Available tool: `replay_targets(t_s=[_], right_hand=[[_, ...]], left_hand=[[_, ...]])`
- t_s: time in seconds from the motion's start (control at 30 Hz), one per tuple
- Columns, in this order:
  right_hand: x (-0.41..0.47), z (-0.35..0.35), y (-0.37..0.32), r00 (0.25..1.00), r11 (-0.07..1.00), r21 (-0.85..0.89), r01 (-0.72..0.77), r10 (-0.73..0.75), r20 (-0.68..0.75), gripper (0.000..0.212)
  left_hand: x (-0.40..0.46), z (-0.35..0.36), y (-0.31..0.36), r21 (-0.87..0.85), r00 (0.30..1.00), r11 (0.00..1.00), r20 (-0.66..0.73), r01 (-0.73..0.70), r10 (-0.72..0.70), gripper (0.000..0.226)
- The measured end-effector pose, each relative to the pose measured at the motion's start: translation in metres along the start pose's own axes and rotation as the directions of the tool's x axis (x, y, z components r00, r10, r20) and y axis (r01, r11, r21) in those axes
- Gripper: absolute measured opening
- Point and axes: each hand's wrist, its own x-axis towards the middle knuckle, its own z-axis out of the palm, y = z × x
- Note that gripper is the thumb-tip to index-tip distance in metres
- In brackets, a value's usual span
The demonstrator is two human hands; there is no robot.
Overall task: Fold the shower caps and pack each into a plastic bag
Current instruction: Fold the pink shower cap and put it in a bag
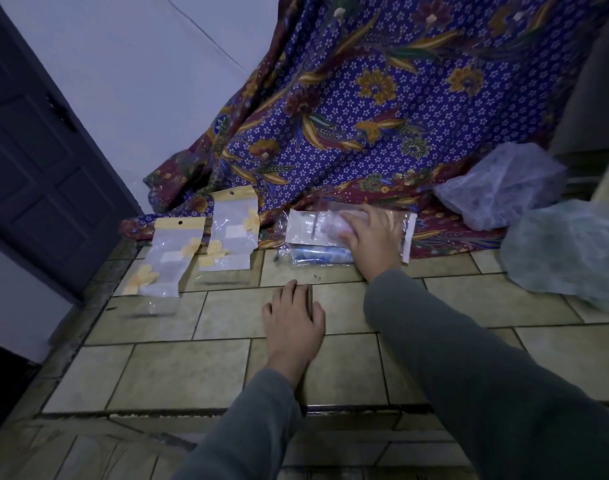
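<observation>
My right hand [374, 239] lies flat with spread fingers on a clear plastic bag [313, 228] that holds a folded pale shower cap. Under that bag lies another packed bag with a blue cap [317, 255]. My left hand [292, 315] rests palm down on the tiled floor, fingers relaxed, over a small dark object that I cannot identify. Two empty bags with yellow headers and yellow flowers lie to the left: one bag [164, 259] nearer the door, the other bag [232, 233] beside it. Two loose shower caps sit at the right, a whitish cap [500, 185] and a greenish cap [566, 249].
A blue and maroon batik cloth [365, 109] drapes down at the back and spreads on the beige tiled floor [178, 375]. A dark door [36, 161] stands at the left.
</observation>
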Motion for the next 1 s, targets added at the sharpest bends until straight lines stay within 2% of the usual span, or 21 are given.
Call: replay_targets(t_s=[0.27,0.4,0.53,0.6,0.87,1.0], right_hand=[[-0.018,-0.001,0.014,0.999,0.995,0.099,-0.029,0.030,-0.010,0.041],[-0.035,-0.001,0.023,0.999,0.992,0.122,0.037,-0.033,-0.036,0.037],[-0.052,0.005,0.033,0.987,0.985,0.107,0.133,-0.122,-0.105,0.032],[-0.055,0.006,0.037,0.985,0.984,0.100,0.150,-0.140,-0.106,0.031],[-0.062,0.003,0.039,0.974,0.973,0.074,0.219,-0.213,-0.071,0.043],[-0.072,-0.001,0.041,0.969,0.966,0.112,0.233,-0.221,-0.107,0.043]], left_hand=[[0.001,0.004,-0.003,0.020,1.000,1.000,-0.004,-0.010,0.010,0.049],[0.000,0.002,-0.002,0.010,1.000,1.000,0.021,-0.008,0.008,0.053],[0.000,0.001,-0.002,-0.007,0.998,1.000,0.056,0.006,-0.005,0.043],[-0.001,0.001,-0.001,-0.013,0.998,1.000,0.057,0.008,-0.008,0.045],[0.000,0.000,-0.002,-0.020,0.997,1.000,0.076,0.016,-0.015,0.051],[0.000,-0.004,-0.001,-0.063,0.995,0.998,0.097,0.030,-0.024,0.043]])
